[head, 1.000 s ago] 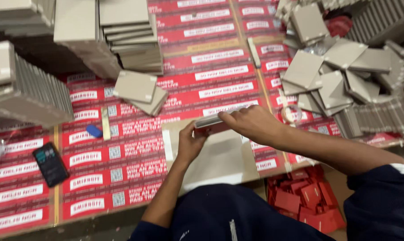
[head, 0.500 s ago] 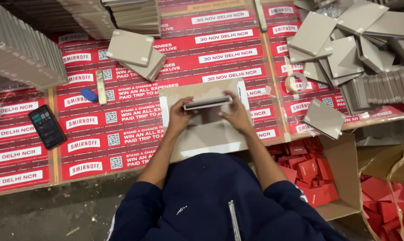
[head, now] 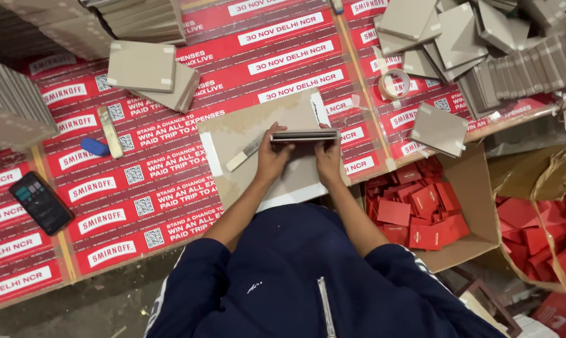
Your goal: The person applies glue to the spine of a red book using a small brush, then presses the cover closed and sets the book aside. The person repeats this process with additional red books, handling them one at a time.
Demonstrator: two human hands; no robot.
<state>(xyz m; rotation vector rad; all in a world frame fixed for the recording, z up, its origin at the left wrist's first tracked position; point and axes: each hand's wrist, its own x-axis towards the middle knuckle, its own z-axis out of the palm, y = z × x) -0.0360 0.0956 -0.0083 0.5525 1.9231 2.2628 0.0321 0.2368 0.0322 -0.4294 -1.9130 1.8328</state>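
Fingertips are mostly hidden behind the grey board piece. Both hands, left hand and right hand, are grasping it (edge-on) over a red printed tabletop.

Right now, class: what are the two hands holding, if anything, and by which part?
Both hold a thin grey board piece, edge-on: the left hand grips its left end, the right hand its right end.
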